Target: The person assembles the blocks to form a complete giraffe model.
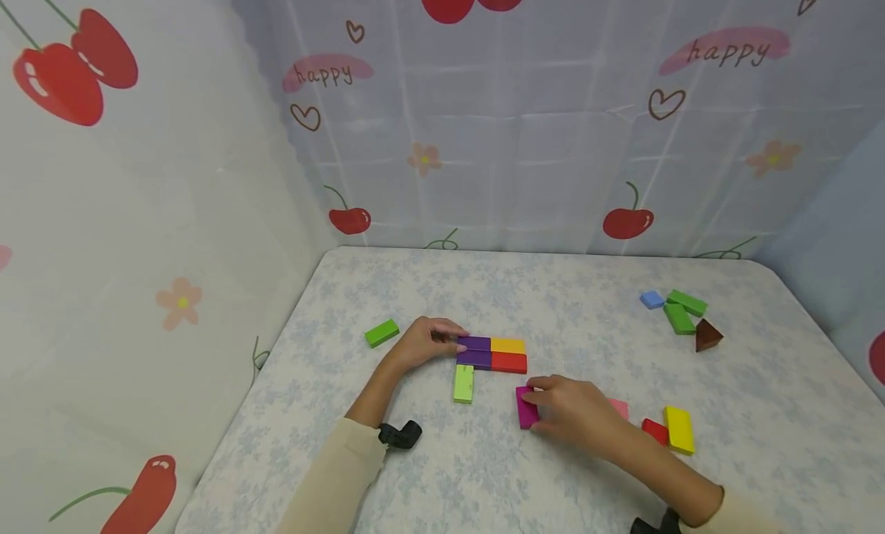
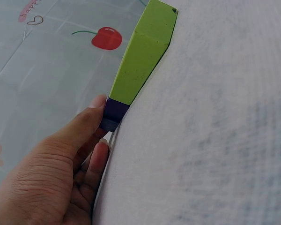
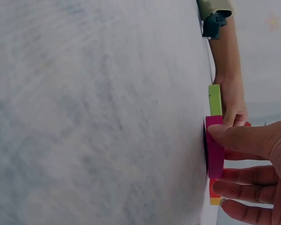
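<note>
Right fingers (image 1: 542, 398) pinch the magenta block (image 1: 525, 412) while left fingers (image 1: 446, 327) grip the purple blocks (image 1: 475, 360); I judge I'm placing a piece, the next move probably calling for squaring it against the red block (image 1: 508, 363) beyond my right fingers.

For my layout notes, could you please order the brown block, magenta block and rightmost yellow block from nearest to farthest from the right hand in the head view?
1. Magenta block: held by the right hand.
2. Rightmost yellow block: right of the hand, beside a small red block.
3. Brown block: farther back on the right, beside a green block.
</note>
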### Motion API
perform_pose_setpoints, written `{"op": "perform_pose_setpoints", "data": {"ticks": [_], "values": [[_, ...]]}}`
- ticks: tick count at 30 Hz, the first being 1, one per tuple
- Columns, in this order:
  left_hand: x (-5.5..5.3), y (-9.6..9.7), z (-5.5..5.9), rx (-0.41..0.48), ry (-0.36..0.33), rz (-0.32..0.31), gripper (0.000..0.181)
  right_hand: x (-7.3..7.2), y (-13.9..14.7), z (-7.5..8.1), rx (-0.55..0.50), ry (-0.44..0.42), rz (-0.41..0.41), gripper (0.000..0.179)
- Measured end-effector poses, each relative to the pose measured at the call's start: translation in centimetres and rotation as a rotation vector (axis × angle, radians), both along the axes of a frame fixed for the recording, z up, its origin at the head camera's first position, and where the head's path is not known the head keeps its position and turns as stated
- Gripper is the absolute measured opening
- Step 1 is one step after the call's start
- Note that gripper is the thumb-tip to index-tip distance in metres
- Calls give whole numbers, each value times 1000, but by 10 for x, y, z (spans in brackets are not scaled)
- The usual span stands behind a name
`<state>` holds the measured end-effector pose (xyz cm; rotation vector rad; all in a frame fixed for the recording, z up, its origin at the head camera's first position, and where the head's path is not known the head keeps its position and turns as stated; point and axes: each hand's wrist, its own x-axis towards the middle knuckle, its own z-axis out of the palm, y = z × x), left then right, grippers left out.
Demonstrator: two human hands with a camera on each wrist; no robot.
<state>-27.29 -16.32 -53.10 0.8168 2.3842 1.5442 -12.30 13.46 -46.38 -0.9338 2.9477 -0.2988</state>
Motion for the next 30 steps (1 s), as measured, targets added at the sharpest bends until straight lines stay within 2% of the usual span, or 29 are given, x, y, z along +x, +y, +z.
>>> {"op": "perform_pose_setpoints", "data": {"ticks": [5,11,15,20,25,30], "values": [[0,0,0,0,10,-3,26,4,-4,-3,46,-2,-18,53],[-1,0,-3,1,22,1,26,15,-7,3,59,-24,-107,52],[-2,1,-3,-4,22,5,27,24,-12,8,76,-102,-168,50],[-1,1,-2,-3,16,4,27,32,-18,9,131,-200,-189,60],[-1,1,-1,7,11,7,27,35,-21,5,141,-175,-172,66],[-1,1,0,7,8,4,28,30,-23,0,156,-132,-167,67]]}}
